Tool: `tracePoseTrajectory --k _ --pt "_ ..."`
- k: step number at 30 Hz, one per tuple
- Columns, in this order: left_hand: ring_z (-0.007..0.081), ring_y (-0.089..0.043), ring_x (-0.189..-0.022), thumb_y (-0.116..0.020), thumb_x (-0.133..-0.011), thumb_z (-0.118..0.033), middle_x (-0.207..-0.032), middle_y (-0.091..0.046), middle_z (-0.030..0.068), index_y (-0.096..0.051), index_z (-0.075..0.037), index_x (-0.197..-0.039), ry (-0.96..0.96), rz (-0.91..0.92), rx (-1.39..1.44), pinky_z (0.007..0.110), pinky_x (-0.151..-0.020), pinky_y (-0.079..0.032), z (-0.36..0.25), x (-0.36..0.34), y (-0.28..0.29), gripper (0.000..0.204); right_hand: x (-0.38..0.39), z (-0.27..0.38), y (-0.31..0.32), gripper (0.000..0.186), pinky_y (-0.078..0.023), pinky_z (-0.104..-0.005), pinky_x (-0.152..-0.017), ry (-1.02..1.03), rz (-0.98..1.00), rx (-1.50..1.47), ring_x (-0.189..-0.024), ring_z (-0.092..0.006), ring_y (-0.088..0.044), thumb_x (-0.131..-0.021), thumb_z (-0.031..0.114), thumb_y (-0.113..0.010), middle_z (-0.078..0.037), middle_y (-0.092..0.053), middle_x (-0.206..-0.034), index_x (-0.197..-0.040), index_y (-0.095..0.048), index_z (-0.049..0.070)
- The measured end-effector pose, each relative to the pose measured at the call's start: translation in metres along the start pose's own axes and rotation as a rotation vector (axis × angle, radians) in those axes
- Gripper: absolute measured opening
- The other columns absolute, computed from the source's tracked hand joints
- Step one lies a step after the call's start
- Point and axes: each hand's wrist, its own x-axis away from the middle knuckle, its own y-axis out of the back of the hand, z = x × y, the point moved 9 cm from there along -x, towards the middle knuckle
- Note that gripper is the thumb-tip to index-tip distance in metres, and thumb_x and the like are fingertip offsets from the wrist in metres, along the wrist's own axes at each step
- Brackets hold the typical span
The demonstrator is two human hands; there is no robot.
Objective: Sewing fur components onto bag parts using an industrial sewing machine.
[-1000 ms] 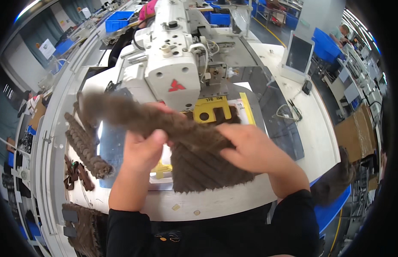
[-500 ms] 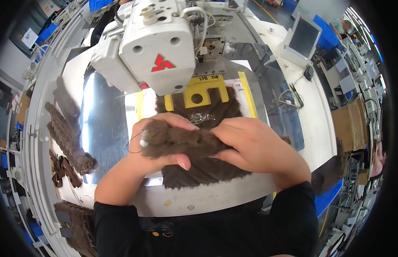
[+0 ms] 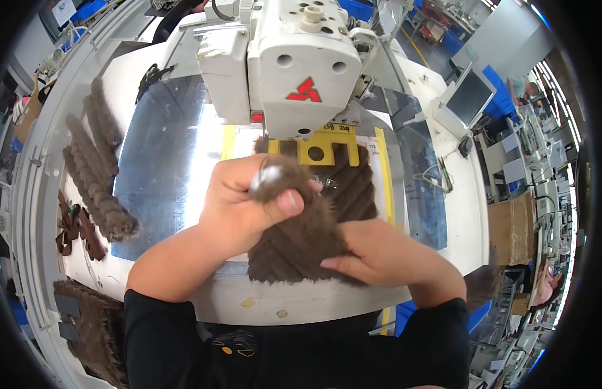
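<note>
A brown furry tube-shaped piece (image 3: 310, 217) with white stuffing showing at one end is held in both hands, running from upper left down to the right. My left hand (image 3: 239, 204) is closed round its stuffed end, thumb pressed on top. Lower down, my right hand (image 3: 385, 253) pinches the other end, which is partly hidden by the fingers. Beneath lies a flat brown fur panel (image 3: 356, 188) under a yellow clamp plate (image 3: 343, 155) of a white sewing machine (image 3: 301, 71). A small shiny silvery patch (image 3: 325, 183) shows on the panel.
Several long brown fur strips (image 3: 96, 185) lie at the left, with brown ribbons (image 3: 74, 227) nearer me. A stack of fur pieces (image 3: 93, 324) sits at the lower left. A screen (image 3: 466, 97) stands at the right, above a cardboard box (image 3: 511, 230).
The furry tube has swung from nearly level to slanting, its stuffed end raised by my left hand. My right hand has moved lower and nearer me. The whole view has shifted.
</note>
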Motion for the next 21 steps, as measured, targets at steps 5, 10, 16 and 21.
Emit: tracePoseTrajectory --k 5,10,16,21 --pt "0.0221 -0.07 -0.095 -0.083 -0.088 -0.031 -0.1 -0.073 0.0126 -0.071 0.006 -0.108 0.209 -0.068 0.328 0.036 -0.088 -0.057 0.014 0.004 -0.013 0.043 -0.012 0.007 -0.031 0.037 -0.05 -0.0491 -0.075 0.067 0.048 -0.218 -0.088 -0.0461 -0.063 -0.102 0.033 -0.061 -0.024 -0.063 -0.089 -0.095 -0.062 -0.003" --pt "0.0177 -0.069 -0.092 -0.082 -0.085 -0.009 -0.1 -0.073 0.0076 -0.073 0.002 -0.105 0.167 0.079 -0.111 0.031 -0.084 -0.055 0.018 0.004 -0.025 0.025 -0.021 -0.022 -0.024 0.028 -0.053 -0.0425 -0.082 0.022 -0.202 -0.427 -0.091 -0.0393 -0.067 -0.096 0.02 -0.068 -0.02 -0.067 -0.097 -0.114 -0.064 -0.002" --pt "0.0264 -0.063 -0.07 -0.08 -0.078 -0.002 -0.079 -0.067 0.0119 -0.073 -0.001 -0.094 -0.146 0.138 -0.412 0.035 -0.062 -0.049 0.002 0.007 -0.03 0.017 0.001 0.031 0.066 0.039 -0.053 -0.0326 -0.077 0.247 -0.521 -0.223 -0.085 -0.0237 -0.068 -0.078 0.013 -0.086 -0.011 -0.068 -0.094 -0.111 -0.069 0.002" --pt "0.0257 -0.06 -0.066 -0.082 -0.073 -0.002 -0.078 -0.068 0.0114 -0.073 0.0 -0.09 -0.276 0.198 -0.47 0.034 -0.06 -0.047 -0.005 0.004 -0.04 0.019 0.007 0.045 0.066 0.032 -0.05 -0.0295 -0.06 0.33 -0.531 -0.12 -0.07 -0.0191 -0.064 -0.074 0.012 -0.088 -0.006 -0.066 -0.087 -0.101 -0.071 0.005"
